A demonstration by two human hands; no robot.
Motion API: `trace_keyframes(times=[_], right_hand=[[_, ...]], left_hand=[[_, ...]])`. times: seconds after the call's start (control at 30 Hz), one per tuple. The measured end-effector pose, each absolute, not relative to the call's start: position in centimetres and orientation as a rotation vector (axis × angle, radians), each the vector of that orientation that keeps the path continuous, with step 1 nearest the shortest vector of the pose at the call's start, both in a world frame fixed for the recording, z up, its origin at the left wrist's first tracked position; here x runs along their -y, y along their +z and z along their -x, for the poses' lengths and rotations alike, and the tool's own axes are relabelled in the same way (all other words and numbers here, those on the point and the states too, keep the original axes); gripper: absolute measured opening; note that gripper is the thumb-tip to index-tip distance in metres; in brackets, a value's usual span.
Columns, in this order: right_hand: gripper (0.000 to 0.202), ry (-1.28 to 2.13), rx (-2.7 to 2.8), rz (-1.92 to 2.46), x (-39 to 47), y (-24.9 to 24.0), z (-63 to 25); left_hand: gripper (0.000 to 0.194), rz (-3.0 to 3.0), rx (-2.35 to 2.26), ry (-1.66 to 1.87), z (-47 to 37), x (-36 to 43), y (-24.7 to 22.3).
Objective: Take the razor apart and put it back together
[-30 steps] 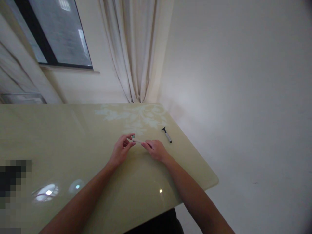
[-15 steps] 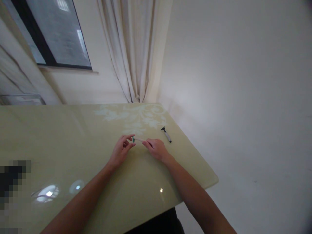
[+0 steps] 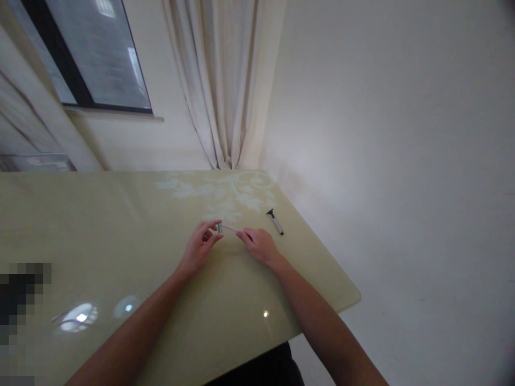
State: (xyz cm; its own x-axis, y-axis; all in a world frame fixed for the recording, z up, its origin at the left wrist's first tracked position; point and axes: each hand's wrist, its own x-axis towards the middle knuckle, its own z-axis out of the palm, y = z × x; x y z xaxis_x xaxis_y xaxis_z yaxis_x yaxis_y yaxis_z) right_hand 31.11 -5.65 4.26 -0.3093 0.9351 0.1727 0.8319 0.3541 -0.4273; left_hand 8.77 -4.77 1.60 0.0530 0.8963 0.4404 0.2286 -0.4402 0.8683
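Observation:
Both my hands meet over a glossy pale-green table [image 3: 120, 230]. A small razor with a pale handle [image 3: 227, 228] and a teal-and-white head is held between them. My left hand [image 3: 200, 248] pinches the razor's head end with thumb and fingertips. My right hand [image 3: 258, 245] grips the other end of the handle. A second razor [image 3: 276, 222], black-headed with a grey and black handle, lies on the table just to the right of my right hand, untouched.
The table's right edge and rounded corner [image 3: 354, 300] are close to my right arm, with white floor beyond. A cream curtain [image 3: 225, 80] hangs at the far corner, and a window [image 3: 92, 53] is at the upper left. A blurred dark patch sits at the left edge.
Almost nothing has moved. The razor between my hands has turned slightly, so its teal head shows more clearly at my left fingertips. Both hands keep their hold.

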Motion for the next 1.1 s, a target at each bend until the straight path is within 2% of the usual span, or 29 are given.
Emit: trace_keyframes(times=[0.67,1.1], right_hand=[[0.053,0.433,2.281,1.436,5.49,4.22,-31.45],[0.056,0.372,2.189,1.541,5.63,4.4,-31.31]], left_hand=[[0.035,-1.744,-1.107,1.423,-8.72,4.92,1.64],[0.034,-1.792,-1.088,1.423,-8.95,5.2,1.47]])
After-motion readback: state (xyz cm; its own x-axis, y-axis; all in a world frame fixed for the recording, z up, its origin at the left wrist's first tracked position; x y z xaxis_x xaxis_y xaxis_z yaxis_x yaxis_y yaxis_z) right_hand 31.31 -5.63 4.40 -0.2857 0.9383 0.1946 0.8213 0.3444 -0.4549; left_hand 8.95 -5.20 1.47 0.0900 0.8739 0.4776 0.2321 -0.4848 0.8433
